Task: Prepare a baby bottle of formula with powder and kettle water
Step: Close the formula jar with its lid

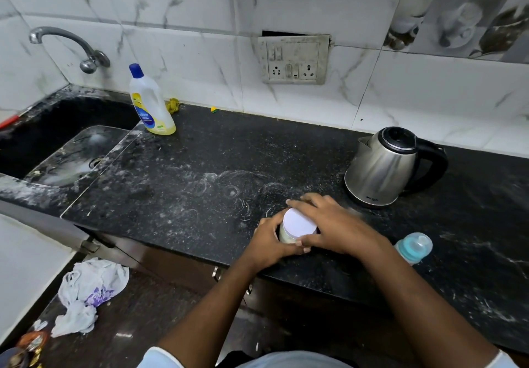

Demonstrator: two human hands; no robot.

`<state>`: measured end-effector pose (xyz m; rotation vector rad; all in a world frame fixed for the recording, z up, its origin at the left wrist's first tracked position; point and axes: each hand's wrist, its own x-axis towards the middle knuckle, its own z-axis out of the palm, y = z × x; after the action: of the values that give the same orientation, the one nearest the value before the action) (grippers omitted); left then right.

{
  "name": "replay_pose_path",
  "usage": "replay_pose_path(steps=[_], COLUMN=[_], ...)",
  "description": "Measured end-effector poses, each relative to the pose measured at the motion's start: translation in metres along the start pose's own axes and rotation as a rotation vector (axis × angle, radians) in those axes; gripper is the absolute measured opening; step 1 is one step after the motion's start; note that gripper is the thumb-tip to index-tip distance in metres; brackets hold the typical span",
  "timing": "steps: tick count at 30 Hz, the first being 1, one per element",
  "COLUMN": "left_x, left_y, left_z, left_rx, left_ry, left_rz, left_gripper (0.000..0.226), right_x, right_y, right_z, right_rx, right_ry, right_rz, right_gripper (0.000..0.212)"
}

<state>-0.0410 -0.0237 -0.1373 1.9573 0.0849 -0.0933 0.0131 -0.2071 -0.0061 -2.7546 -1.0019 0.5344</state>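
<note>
A powder jar with a white round lid stands on the black counter near its front edge. My left hand is wrapped around the jar's body. My right hand lies over the lid, fingers curled around its rim. A baby bottle with a light blue collar and clear teat stands to the right of my right forearm. A steel electric kettle with a black handle and lid sits behind the hands, to the right.
A sink and a wall tap are at the far left. A dish-soap bottle stands by the sink, with a yellow scrubber behind it. A socket panel is on the tiled wall. Plastic bags lie on the floor.
</note>
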Motion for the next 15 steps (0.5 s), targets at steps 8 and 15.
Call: replay_pose_path(steps=[8,15], left_x=[0.0,-0.001], left_y=[-0.001,0.002], left_z=[0.003,-0.001], left_rx=[0.018,0.005], left_ry=[0.026,0.003], left_rz=[-0.023,-0.033], left_gripper=[0.102,0.096], right_x=[0.009,0.006], right_y=[-0.014,-0.003], right_z=[0.014,0.007], right_rx=[-0.143,-0.034], right_ry=[0.086,-0.007], right_rz=[0.166,0.043], right_gripper=[0.083,0.091])
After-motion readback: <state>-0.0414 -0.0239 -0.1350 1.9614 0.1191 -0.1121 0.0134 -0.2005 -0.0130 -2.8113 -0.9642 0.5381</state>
